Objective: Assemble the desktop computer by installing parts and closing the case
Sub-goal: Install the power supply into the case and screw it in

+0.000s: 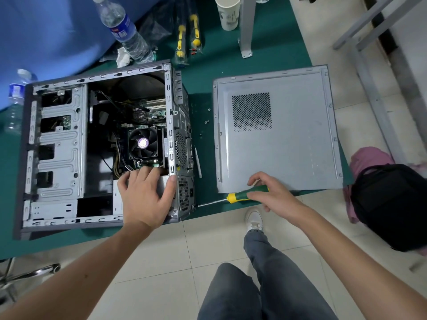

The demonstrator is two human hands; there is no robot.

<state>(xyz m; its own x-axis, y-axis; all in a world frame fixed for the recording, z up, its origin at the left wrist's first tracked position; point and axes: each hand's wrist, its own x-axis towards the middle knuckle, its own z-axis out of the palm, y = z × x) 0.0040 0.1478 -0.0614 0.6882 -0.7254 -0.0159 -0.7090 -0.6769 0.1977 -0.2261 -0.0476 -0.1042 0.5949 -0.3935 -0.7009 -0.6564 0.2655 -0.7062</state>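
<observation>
both hands busy; l hand flat on psu; r hand grips screwdriver.

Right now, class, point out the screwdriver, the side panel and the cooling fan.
screwdriver (240, 196), head view, green handle.
side panel (298, 144), head view, bare metal beside vent holes.
cooling fan (142, 142), head view, centre hub.

Silver power supply box in open grey computer case mostly covered by left hand; tiny screws right of case indistinct.
</observation>
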